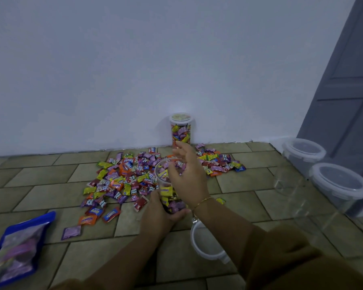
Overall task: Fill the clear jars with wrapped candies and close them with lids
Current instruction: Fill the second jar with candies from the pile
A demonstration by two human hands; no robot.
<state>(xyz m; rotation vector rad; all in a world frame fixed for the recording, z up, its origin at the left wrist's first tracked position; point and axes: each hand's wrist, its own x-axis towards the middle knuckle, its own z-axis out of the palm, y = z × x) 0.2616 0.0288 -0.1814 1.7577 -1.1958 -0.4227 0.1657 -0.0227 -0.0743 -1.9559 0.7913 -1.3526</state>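
Note:
A clear jar (166, 191), mostly full of wrapped candies, is tilted toward me above the tiled floor. My left hand (157, 214) grips its base from below. My right hand (187, 174) hovers at the jar's mouth with loosely curled fingers around a few pink candies. A wide pile of wrapped candies (122, 181) lies on the floor behind the jar. A filled jar with its lid on (181, 130) stands against the wall. A loose white lid (205, 243) lies under my right forearm.
Three empty clear jars stand at the right, one without a lid (289, 181) and two lidded (304, 151) (342, 185), beside a grey door (344, 80). A blue candy bag (19, 248) lies at the lower left.

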